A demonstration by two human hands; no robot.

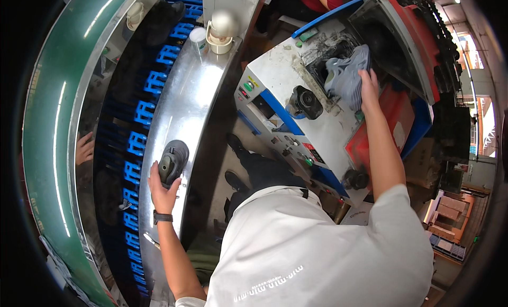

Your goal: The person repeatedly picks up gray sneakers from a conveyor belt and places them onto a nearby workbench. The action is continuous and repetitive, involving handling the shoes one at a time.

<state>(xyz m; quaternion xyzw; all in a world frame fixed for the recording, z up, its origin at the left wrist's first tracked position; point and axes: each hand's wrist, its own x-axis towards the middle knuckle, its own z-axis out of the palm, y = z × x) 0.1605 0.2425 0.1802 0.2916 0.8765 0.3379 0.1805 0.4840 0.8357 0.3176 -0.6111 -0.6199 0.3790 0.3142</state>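
Observation:
On the metal ledge [186, 103] at the left lies a dark grey shoe [176, 153] with an olive part facing up. My left hand [163, 191], a watch on its wrist, is closed round the near end of this shoe. Over at the right my right hand [369, 90] grips a lighter grey shoe [346, 77] from its right side. That shoe is tilted over the dark opening in the top of a white machine [275, 77]. The right thumb is hidden from view.
Blue racks [143, 114] run along a dark channel beside the ledge, with a green conveyor belt [50, 127] beyond. A white cup [198, 38] and a beige container [219, 42] stand at the ledge's far end. A raised red-edged cover [394, 37] flanks the machine opening; a black knob-like part [307, 102] sits nearby.

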